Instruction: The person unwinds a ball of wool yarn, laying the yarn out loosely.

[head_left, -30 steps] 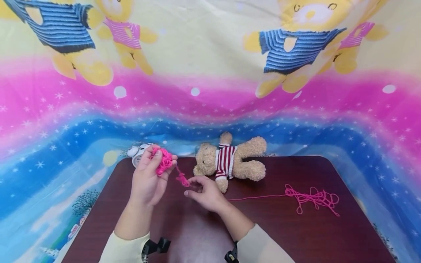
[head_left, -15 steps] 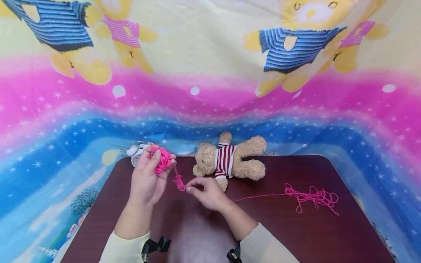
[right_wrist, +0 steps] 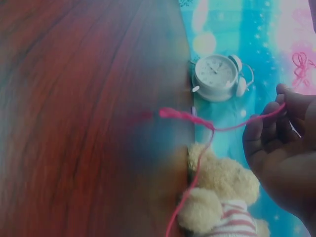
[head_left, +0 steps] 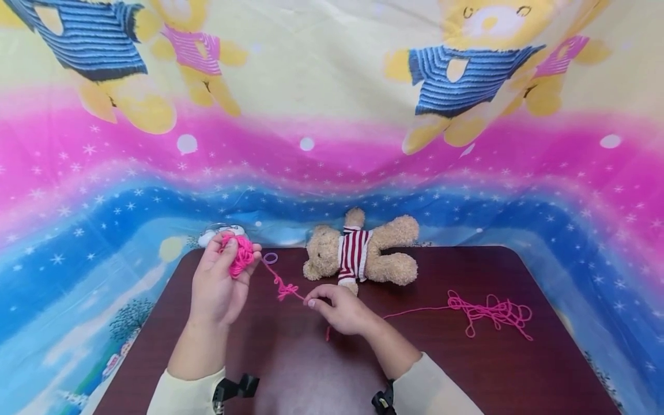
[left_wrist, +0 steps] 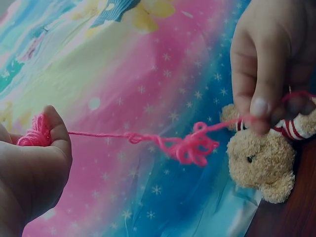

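Observation:
My left hand (head_left: 220, 282) grips a bundle of pink yarn (head_left: 241, 256), thumb pressed over it, above the table's far left. From the bundle a strand runs to a small tangle (head_left: 285, 288) hanging between the hands. My right hand (head_left: 344, 311) pinches the strand just beyond that tangle, between thumb and index finger. In the left wrist view the strand is stretched fairly straight, with the tangle (left_wrist: 190, 148) close to the right hand (left_wrist: 269, 59). In the right wrist view a yarn length (right_wrist: 197, 170) hangs down from the right hand (right_wrist: 286, 153).
A loose heap of pink yarn (head_left: 493, 314) lies on the right of the dark table (head_left: 441, 369), joined to a strand leading toward my right hand. Behind the hands lie a teddy bear (head_left: 358, 253) and a purple ring (head_left: 270, 258). A white alarm clock (right_wrist: 216, 78) stands at the back left.
My left hand has moved left with the bundle, and the right hand slightly right. The small tangle is now stretched out between them. The purple ring has come into sight.

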Available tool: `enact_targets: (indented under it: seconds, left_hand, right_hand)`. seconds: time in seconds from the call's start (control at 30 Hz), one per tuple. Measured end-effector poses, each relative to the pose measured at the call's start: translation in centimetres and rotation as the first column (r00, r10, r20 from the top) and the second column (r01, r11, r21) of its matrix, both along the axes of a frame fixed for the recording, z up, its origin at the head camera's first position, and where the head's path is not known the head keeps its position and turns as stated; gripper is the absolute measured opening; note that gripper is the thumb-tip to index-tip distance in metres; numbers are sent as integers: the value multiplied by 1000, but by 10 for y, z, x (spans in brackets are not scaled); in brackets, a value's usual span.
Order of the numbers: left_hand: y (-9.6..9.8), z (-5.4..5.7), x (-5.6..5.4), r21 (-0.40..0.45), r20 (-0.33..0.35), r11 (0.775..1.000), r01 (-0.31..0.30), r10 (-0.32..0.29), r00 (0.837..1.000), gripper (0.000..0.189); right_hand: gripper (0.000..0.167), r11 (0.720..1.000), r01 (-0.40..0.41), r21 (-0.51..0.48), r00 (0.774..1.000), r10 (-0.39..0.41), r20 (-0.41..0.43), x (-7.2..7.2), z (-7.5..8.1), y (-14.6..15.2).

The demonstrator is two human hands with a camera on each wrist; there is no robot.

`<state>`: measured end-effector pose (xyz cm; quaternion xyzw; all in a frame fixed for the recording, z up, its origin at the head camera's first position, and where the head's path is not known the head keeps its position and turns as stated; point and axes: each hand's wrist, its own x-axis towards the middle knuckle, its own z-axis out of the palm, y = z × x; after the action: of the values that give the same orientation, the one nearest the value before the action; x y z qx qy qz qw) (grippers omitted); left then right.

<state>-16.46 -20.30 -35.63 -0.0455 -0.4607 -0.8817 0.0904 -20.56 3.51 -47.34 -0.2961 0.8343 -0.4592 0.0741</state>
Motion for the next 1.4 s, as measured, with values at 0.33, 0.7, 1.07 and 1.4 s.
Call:
enact_targets:
  seconds: [0.33,0.7,1.07,1.4]
  left_hand:
    - [-16,-4,1,32,6,999,-41,41,999,26]
    - [-30,-8,3,77,3,994,-80,80,997,27]
    - [-53,-18,6,141,-30,985,-104,109,994,24]
    - [-74,-23,10,117,4,984,-132,132,991,28]
  right_hand:
    - [11,999,50,-15,999,-50,1,-3,7,37]
    - [13,993,75,-94,995,-69,69,-1,16,71]
    - [16,985,161,-63,987,-160,24,1,24,108]
    - [10,963,260,-75,963,-264,-52,3,29,148]
